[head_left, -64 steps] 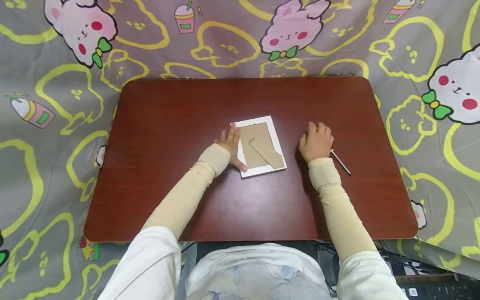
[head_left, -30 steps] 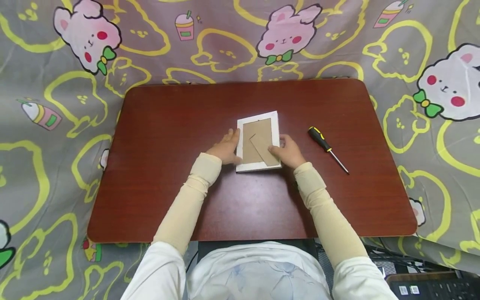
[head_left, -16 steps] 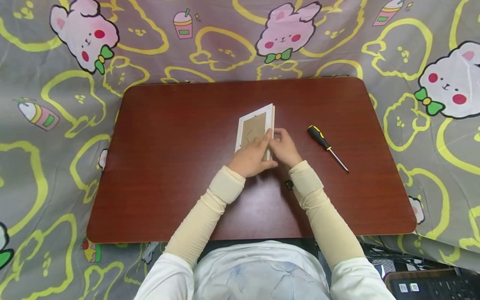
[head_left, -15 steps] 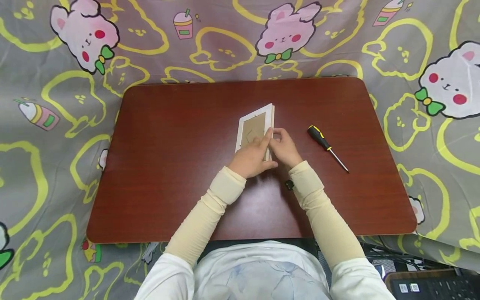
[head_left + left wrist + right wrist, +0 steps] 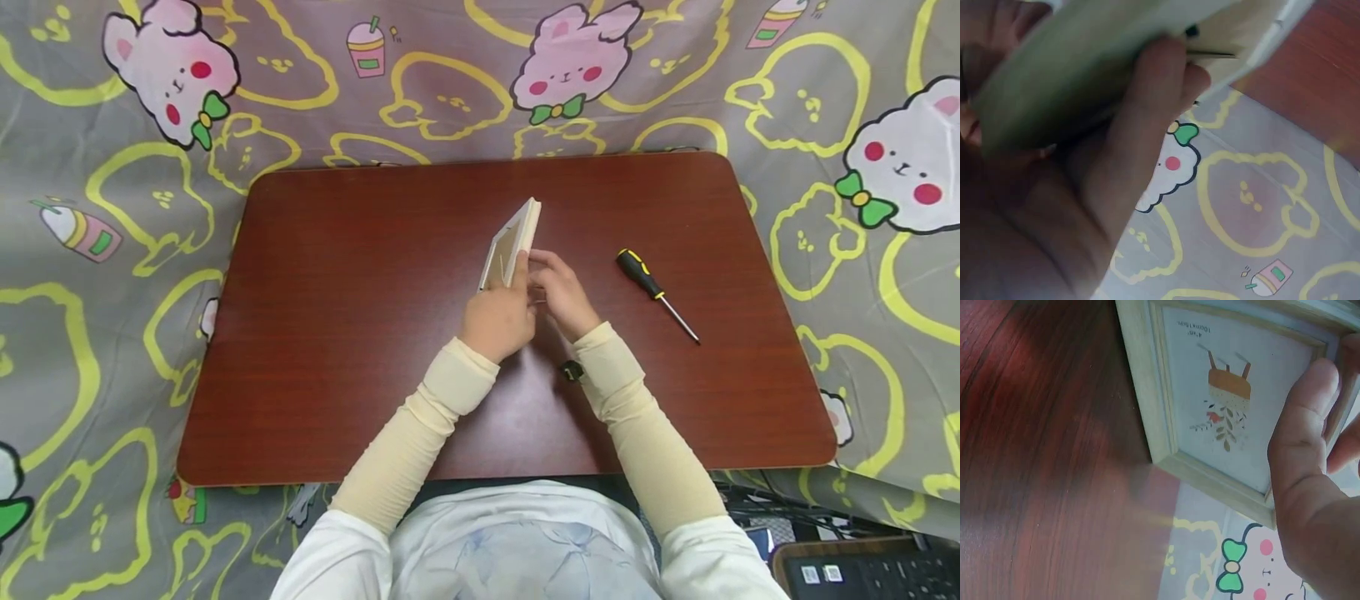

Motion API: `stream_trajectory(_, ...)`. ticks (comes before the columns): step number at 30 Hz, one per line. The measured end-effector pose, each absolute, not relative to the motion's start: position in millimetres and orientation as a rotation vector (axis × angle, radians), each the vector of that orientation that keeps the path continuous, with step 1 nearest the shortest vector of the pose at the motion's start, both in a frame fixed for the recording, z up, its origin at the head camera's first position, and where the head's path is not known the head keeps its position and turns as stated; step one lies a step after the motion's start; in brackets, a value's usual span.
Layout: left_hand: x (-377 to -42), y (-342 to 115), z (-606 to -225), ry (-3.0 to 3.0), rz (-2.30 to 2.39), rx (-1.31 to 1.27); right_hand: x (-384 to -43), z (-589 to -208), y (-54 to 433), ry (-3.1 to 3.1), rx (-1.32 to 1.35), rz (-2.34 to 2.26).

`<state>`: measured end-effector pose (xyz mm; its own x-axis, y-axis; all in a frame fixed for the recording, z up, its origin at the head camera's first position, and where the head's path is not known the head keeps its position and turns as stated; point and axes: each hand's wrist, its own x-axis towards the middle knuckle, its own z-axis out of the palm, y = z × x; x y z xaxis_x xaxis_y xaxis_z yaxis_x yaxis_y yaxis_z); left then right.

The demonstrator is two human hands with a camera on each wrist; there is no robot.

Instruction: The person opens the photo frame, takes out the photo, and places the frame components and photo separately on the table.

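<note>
A picture frame (image 5: 512, 236) stands tilted up on the table, its brown backing facing left. My left hand (image 5: 497, 321) grips its near end, with a finger along the pale wooden side. In the left wrist view, fingers of the left hand (image 5: 1141, 119) lie on the backing. My right hand (image 5: 564, 293) holds the frame from the right. In the right wrist view, the frame's front (image 5: 1235, 400) shows a printed plant picture and size lettering, and the right hand (image 5: 1310, 462) has its thumb over the frame's edge. The near end is hidden by the hands.
A screwdriver (image 5: 658, 296) with a black and yellow handle lies right of the hands on the reddish-brown table (image 5: 322, 333). A small black object (image 5: 572, 371) sits at the right wrist. A patterned curtain (image 5: 450, 83) hangs behind the table.
My right hand has left the screwdriver and come to the frame. The frame has been raised from lying flat to steeply tilted. My left hand has shifted from its left edge to the near end.
</note>
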<state>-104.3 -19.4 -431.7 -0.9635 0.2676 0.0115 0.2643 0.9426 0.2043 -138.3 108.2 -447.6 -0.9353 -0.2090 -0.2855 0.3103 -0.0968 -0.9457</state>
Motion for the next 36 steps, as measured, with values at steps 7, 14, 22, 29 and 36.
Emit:
stream_trajectory(7, -102.8, -21.9, -440.9, 3.284, 0.229, 0.314, -139.6, -456.8, 105.7, 1.875, 0.070, -2.077)
stream_trajectory(14, -98.6, -31.0, -443.6, 3.360, 0.380, 0.246, -143.4, -490.1, 106.2, 1.979, 0.218, -1.884)
stream_trajectory(22, -92.5, -37.2, -441.3, 3.268, 0.955, 0.267, -140.6, -505.5, 105.3, 1.857, 0.243, -1.911)
stream_trajectory(29, -93.2, -46.9, -446.1, 3.009, 1.481, 0.166, -146.5, -505.1, 123.4, 1.850, 0.316, -2.005)
stream_trajectory(36, -100.2, -65.6, -458.8, 2.894, 1.621, 0.168, -148.1, -494.3, 137.7, 2.072, 0.296, -1.882)
